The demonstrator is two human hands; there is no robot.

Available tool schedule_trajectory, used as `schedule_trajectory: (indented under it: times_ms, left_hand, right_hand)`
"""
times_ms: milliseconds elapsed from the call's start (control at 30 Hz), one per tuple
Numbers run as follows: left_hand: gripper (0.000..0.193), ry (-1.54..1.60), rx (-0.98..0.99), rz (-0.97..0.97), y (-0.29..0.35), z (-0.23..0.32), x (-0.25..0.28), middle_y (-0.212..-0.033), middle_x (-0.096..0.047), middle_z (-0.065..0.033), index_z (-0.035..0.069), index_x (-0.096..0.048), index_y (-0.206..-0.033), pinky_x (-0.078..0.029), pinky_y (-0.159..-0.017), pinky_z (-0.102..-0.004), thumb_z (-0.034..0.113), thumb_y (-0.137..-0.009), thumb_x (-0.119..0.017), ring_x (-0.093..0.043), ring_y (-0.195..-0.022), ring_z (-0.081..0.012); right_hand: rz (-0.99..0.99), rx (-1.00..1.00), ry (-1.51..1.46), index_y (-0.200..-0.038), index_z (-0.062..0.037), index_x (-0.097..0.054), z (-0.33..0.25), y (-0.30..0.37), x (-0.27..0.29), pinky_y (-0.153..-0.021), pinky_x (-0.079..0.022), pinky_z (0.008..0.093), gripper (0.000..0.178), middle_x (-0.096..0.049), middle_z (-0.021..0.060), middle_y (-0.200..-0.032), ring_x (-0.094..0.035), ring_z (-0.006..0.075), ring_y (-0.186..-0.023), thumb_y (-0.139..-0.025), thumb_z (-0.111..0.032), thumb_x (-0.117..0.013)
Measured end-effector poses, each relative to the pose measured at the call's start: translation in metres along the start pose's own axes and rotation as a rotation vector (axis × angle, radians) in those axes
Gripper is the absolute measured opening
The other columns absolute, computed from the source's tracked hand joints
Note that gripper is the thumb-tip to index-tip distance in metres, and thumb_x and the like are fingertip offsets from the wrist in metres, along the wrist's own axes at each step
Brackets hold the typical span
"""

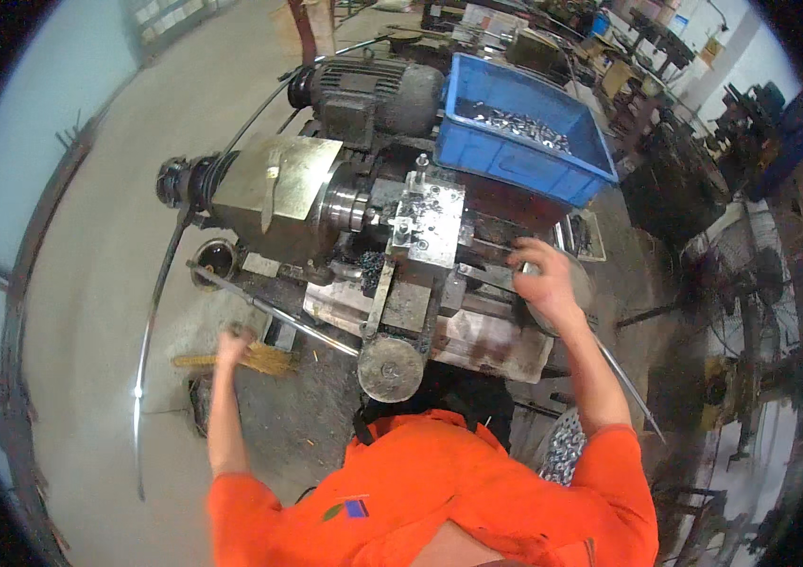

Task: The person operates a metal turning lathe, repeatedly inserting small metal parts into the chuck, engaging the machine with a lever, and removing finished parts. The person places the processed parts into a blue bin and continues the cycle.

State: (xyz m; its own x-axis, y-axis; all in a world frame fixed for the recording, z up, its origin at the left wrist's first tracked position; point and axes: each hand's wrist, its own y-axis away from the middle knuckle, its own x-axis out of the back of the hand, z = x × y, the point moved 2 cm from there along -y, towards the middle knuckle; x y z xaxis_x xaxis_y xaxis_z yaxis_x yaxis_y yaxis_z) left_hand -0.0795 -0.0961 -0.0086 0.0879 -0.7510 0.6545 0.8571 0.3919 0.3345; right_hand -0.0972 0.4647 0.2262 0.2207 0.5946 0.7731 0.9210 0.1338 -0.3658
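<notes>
In front of me is a small lathe-like machine with a metal chuck [345, 208] and a shiny tool block [434, 225] beside it. My left hand [234, 344] is closed at the left, over a straw brush [272, 358]. What its fingers hold is too small to make out; whether they touch the brush is unclear. A long metal rod [293, 322] slants past that hand toward the round end of the slide [391, 369]. To the right of the tool block is my right hand [545, 276], fingers curved and apart, near a round part mostly hidden beneath it.
A blue crate [524, 156] of small metal parts stands behind the machine, right of a ribbed motor [378, 94]. More shiny parts [564, 449] lie low beside my right arm. Thin rods [151, 378] stick out leftward; another rod [630, 387] extends at right. A round container [215, 262] sits left.
</notes>
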Motion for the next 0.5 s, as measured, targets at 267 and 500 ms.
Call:
schedule_trajectory:
  times_ms: [267, 500]
  left_hand:
    - [0.025, -1.191, -0.493, -0.123, -0.022, 0.033, -0.03, -0.089, -0.065, -0.0093, 0.013, -0.062, -0.092, -0.05, -0.07, -0.0386, 0.032, -0.074, -0.061, -0.063, -0.086, -0.0269]
    - [0.024, -0.708, -0.432, 0.049, -0.014, 0.036, 0.012, -0.081, -0.066, -0.0117, 0.008, -0.065, -0.09, -0.05, -0.065, -0.0389, 0.027, -0.075, -0.063, -0.064, -0.077, -0.0257]
  right_hand:
    - [-0.001, -0.514, 0.108, -0.085, 0.0029, -0.065, 0.098, 0.139, 0.081, -0.071, -0.047, 0.0289, 0.031, -0.064, 0.0143, -0.091, -0.063, 0.0231, -0.078, -0.058, -0.01, -0.058]
    - [0.056, -0.771, 0.544, -0.099, -0.0063, -0.064, 0.198, 0.257, 0.114, -0.08, -0.046, 0.0392, 0.042, -0.062, 0.0178, -0.096, -0.058, 0.0341, -0.091, -0.058, -0.016, -0.062]
